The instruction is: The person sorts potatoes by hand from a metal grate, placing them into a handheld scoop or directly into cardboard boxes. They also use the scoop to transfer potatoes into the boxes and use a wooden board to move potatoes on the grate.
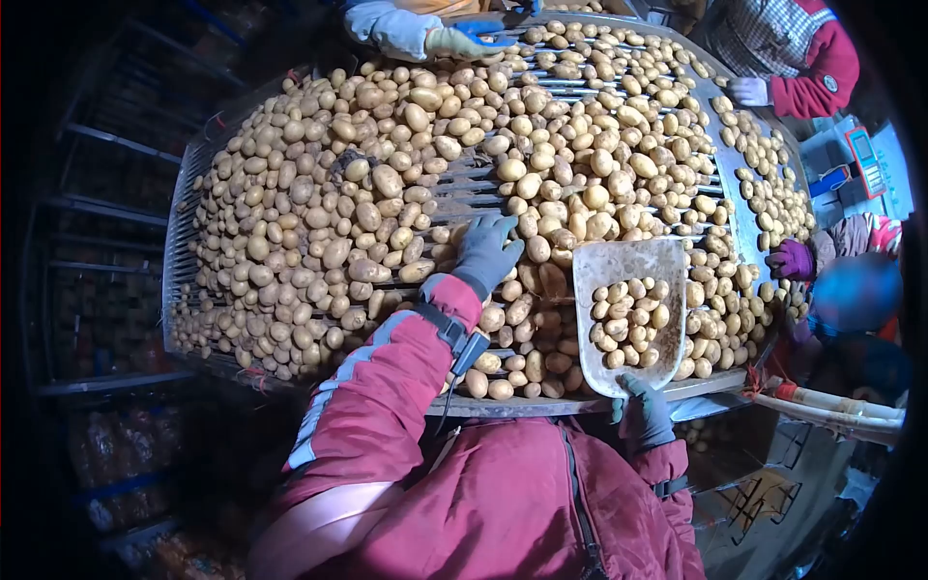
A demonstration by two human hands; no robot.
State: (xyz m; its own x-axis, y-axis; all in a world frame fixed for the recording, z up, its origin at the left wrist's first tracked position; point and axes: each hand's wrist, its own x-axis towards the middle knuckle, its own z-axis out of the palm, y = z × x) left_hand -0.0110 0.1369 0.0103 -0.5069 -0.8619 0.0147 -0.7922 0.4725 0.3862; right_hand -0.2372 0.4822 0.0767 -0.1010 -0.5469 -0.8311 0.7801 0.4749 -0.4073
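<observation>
My left hand (487, 253), in a grey glove, reaches over the slatted sorting table (464, 188) and rests among the potatoes (300, 188); its fingertips point away from me, and whether it grips one is hard to see. Near the table's front edge, my right hand (646, 411), also gloved, is closed on the handle of a whitish scoop (632, 255). Several small potatoes (628, 319) lie in the scoop, which sits over the potatoes right of my left hand.
Across the table is a co-worker's gloved hand (469, 41). Another co-worker's hand (749, 92) is at the upper right, and a purple-gloved hand (791, 259) at the right edge. A device with a screen (862, 150) stands beyond. Pale poles (831, 408) jut out at the lower right.
</observation>
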